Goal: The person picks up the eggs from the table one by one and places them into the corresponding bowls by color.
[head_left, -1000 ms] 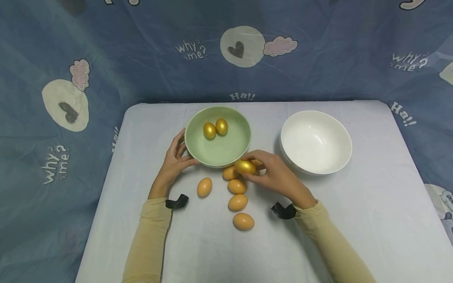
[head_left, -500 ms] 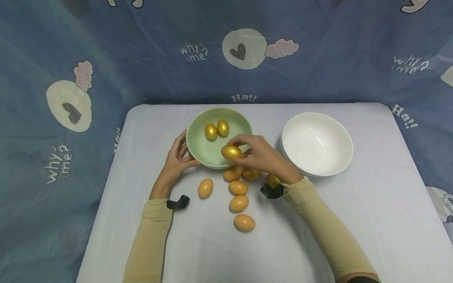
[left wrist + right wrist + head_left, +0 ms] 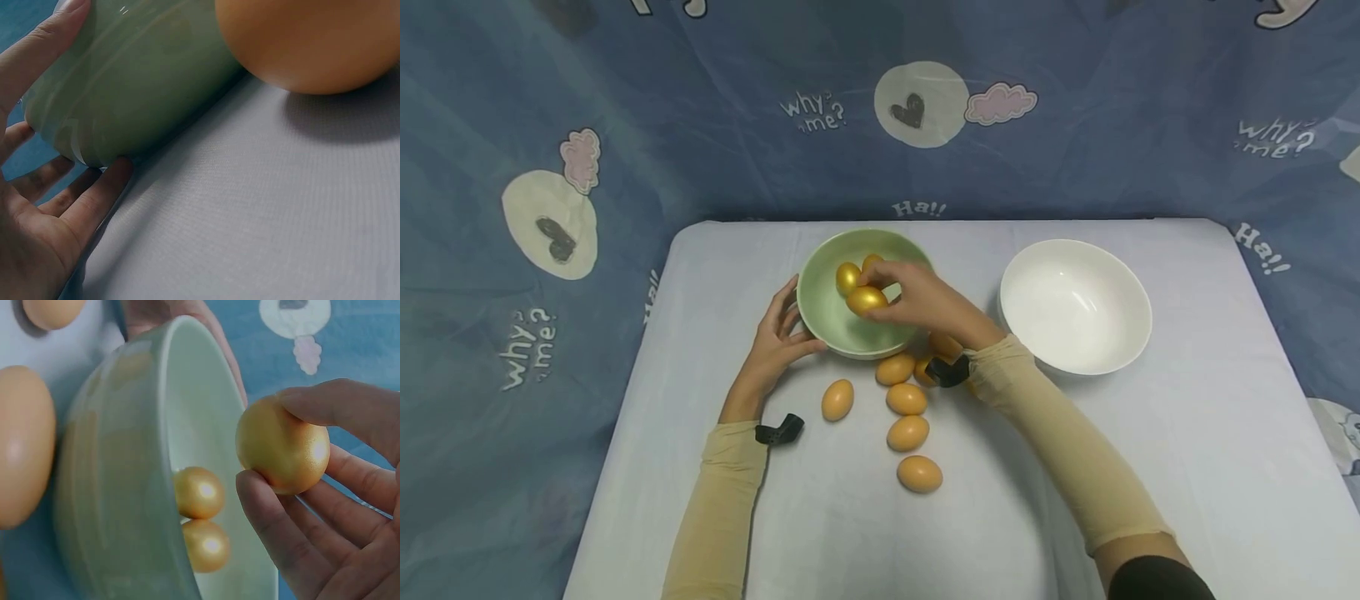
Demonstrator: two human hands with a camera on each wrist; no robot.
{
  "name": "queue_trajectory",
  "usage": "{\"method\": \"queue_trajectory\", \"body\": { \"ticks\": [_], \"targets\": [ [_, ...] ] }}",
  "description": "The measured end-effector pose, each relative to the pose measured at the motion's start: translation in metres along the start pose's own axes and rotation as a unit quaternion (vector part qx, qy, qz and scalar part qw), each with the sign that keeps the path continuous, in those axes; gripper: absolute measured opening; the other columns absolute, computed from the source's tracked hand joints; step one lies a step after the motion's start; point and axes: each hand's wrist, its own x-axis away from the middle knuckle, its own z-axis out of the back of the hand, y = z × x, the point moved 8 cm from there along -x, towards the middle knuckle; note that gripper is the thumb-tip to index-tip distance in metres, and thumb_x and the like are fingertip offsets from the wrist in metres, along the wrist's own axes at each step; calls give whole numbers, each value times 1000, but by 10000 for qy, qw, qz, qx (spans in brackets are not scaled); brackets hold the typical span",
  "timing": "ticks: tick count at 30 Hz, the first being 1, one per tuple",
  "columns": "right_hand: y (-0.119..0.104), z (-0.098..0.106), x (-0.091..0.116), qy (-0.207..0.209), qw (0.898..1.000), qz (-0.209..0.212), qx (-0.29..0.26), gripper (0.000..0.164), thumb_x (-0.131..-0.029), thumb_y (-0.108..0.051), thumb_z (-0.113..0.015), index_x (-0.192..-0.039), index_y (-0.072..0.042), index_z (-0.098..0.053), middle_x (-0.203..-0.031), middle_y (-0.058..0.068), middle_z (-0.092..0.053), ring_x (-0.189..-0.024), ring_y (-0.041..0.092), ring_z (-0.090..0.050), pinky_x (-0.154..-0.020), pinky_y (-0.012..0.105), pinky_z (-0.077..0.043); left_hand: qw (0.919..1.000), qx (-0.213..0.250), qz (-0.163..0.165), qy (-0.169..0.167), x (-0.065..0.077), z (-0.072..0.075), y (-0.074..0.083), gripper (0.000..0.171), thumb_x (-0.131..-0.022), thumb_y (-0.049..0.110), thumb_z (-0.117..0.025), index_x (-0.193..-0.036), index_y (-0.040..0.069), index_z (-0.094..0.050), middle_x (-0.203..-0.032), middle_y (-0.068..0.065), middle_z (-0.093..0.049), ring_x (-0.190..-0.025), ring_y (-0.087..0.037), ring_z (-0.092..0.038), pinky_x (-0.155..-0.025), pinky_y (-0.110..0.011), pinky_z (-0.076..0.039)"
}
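Words we can read on the blue cloth (image 3: 722,142)

In the head view we read a white "why me?" (image 3: 812,113) near the top middle, a second "why me?" (image 3: 1276,138) at upper right, and a third "why me?" (image 3: 528,349) at left, tilted steeply. We also read "Ha!!" (image 3: 919,209) just beyond the far edge of the surface (image 3: 722,258), and a slanted "Ha!!" (image 3: 1262,248) by its far right corner. Larger pale characters (image 3: 696,7), cut off along the top, we cannot make out.
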Motion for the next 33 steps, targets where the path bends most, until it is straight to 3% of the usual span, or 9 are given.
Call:
{"method": "queue_trajectory", "body": {
  "ticks": [6,11,24,33],
  "targets": [
    [1,-3,-19,-24,9995,-60,305,39,-87,-16,-82,-123,-6,-69,-125,10,-73,-119,26,-68,-105,41,-60,10000,22,43,20,0,1,-1,113,-77,-3,-88,-163,36,-25,-169,1,-28,-155,-26,-35,-111,-26,-55],
    [2,-6,-32,-129,9990,-128,420,45,-89,-20,-81,-129,-6,-68,-129,10,-73,-124,27,-66,-112,38,-55,9999,145,5,-11,0,1,-1,113,-77,-7,-87,-163,36,-26,-168,1,-29,-155,-27,-35,-110,-27,-56],
    [5,-7,-61,-157,9982,-176,560,38,-89,-17,-78,-123,-4,-69,-121,11,-73,-111,22,-67,-100,32,-60,9998,175,2,-109,-1,-1,-2,114,-77,0,-90,-163,35,-24,-169,1,-28,-155,-27,-36,-109,-26,-57],
    [5,-20,-79,-335,9965,-168,753,30,-87,-16,-78,-114,-4,-71,-110,10,-73,-100,20,-66,-92,31,-59,9996,220,-81,-129,0,-1,0,113,-77,-2,-88,-163,35,-24,-168,0,-28,-154,-28,-36,-109,-26,-57]
  ]
}}
